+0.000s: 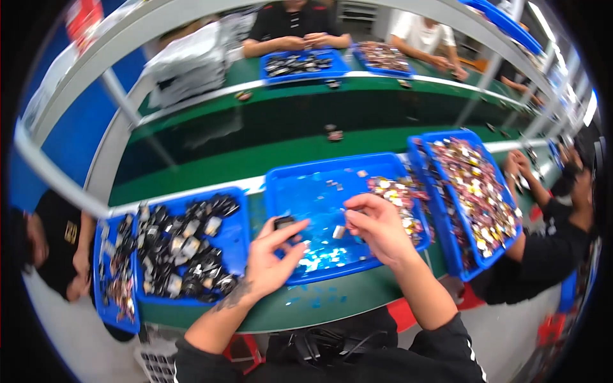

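Left fingers (287, 233) pinched a black part (283, 222), right fingers (371, 203) nearly met, hold unclear: handling underway, steady grip apparently needed next!

Your station is in a factory workshop, on a hand-work line. Below your left hand (278, 252) and right hand (383, 233), a shallow blue tray (297, 185) with small parts (391, 191) stands on a green bench (274, 311). Left of your grip, a second tray (238, 233) holds black pieces (182, 255) in bulk; to its right, a third tray (474, 270) is heaped with shiny pieces (476, 185). Ahead of your grip, a long dark strip (255, 134) runs crosswise. Beyond it, co-workers in black (287, 22) and white (414, 32) handle parts at matching trays (341, 62). Pale metal framing (120, 96) spans the line.
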The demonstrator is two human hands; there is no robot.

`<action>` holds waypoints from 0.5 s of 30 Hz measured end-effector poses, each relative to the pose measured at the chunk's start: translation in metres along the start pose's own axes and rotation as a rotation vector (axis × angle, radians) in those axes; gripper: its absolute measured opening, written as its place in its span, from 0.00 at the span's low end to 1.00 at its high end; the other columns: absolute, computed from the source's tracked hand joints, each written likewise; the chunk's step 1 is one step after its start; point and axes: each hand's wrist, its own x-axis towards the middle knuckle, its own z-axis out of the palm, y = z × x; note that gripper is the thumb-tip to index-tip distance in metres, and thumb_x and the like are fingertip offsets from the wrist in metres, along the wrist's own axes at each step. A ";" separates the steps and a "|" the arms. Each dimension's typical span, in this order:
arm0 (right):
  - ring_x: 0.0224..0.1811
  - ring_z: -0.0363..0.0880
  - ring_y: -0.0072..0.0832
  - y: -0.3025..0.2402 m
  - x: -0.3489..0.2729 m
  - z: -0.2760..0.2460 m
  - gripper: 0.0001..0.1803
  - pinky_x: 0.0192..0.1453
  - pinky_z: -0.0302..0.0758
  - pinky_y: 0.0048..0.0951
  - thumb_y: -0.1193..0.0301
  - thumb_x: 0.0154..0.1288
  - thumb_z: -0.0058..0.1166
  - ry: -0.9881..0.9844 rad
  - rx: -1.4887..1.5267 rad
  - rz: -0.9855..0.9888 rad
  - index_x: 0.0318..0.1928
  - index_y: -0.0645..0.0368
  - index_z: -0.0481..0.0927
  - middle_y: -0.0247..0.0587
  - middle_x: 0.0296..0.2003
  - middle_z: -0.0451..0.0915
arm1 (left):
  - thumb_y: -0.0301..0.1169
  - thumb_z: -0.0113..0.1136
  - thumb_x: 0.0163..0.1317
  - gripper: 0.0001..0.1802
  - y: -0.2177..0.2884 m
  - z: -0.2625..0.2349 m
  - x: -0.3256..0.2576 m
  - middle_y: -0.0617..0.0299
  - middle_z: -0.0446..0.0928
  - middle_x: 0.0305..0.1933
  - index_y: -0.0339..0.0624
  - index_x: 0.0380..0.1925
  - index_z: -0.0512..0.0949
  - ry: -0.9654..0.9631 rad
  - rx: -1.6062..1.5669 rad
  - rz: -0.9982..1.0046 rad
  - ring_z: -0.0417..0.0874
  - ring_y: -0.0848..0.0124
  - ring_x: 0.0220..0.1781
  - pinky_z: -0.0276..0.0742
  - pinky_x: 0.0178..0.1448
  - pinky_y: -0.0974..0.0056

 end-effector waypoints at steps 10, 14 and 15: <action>0.39 0.84 0.23 0.036 0.009 0.047 0.10 0.43 0.83 0.22 0.79 0.65 0.59 -0.069 0.055 0.070 0.44 0.65 0.74 0.40 0.41 0.79 | 0.21 0.70 0.45 0.21 -0.006 0.003 -0.006 0.59 0.76 0.37 0.44 0.44 0.85 0.117 0.495 0.452 0.78 0.61 0.40 0.77 0.41 0.59; 0.36 0.83 0.22 0.041 0.010 0.044 0.10 0.40 0.83 0.21 0.80 0.63 0.60 0.006 0.034 0.065 0.43 0.64 0.74 0.37 0.37 0.79 | 0.20 0.67 0.47 0.19 -0.007 0.001 -0.004 0.59 0.76 0.37 0.44 0.42 0.85 0.099 0.483 0.381 0.77 0.61 0.40 0.76 0.41 0.59; 0.36 0.83 0.22 0.043 0.010 0.040 0.10 0.40 0.83 0.21 0.80 0.63 0.60 0.007 0.032 0.064 0.43 0.64 0.74 0.37 0.37 0.79 | 0.20 0.67 0.47 0.19 -0.006 0.002 -0.003 0.59 0.76 0.37 0.44 0.42 0.85 0.100 0.481 0.383 0.77 0.61 0.40 0.76 0.41 0.59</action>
